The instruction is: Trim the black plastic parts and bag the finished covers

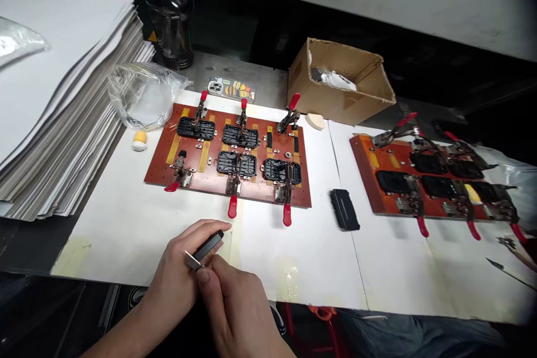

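Observation:
My left hand is closed around a small black plastic part, held on edge above the front of the table. Between the thumb and fingers of my right hand is a thin metal blade, its tip pointing up and left beside the part. My fingers hide the rest of the blade and any handle. Beyond my hands lies a reddish-brown fixture board, with several black plastic parts under toggle clamps with red handles. One loose black plastic part rests right of this board.
A second clamp board stands at right, with tweezers near it. Behind are a cardboard box, a phone and a dark bottle. At left are a tall paper stack and a plastic bag.

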Demonstrator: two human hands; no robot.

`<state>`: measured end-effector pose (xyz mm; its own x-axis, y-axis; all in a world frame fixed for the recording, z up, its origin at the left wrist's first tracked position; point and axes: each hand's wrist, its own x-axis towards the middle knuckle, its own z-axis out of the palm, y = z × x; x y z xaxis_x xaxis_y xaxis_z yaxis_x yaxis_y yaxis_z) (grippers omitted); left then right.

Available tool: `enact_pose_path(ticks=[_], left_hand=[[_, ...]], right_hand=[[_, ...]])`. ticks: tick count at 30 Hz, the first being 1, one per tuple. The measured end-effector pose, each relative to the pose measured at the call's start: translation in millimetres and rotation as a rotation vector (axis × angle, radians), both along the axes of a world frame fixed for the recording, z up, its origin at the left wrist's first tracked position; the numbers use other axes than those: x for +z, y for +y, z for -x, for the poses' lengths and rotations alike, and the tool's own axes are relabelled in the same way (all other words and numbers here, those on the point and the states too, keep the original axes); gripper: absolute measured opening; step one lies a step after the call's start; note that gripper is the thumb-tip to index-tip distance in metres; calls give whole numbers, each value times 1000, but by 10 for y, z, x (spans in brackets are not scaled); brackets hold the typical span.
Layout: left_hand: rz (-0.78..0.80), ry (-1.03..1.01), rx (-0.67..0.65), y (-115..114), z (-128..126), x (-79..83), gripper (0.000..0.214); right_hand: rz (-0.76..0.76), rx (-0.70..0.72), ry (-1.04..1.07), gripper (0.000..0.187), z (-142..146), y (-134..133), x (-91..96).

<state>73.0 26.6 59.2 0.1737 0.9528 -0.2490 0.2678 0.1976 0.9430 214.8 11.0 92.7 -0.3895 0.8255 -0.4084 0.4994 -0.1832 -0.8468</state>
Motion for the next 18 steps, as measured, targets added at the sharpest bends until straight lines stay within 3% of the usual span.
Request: enact_pose_path(ticks=[18], left_hand=[[-5, -2, 7, -7, 16, 22, 38]], right_hand=[[46, 0, -15, 48, 13, 21, 25]])
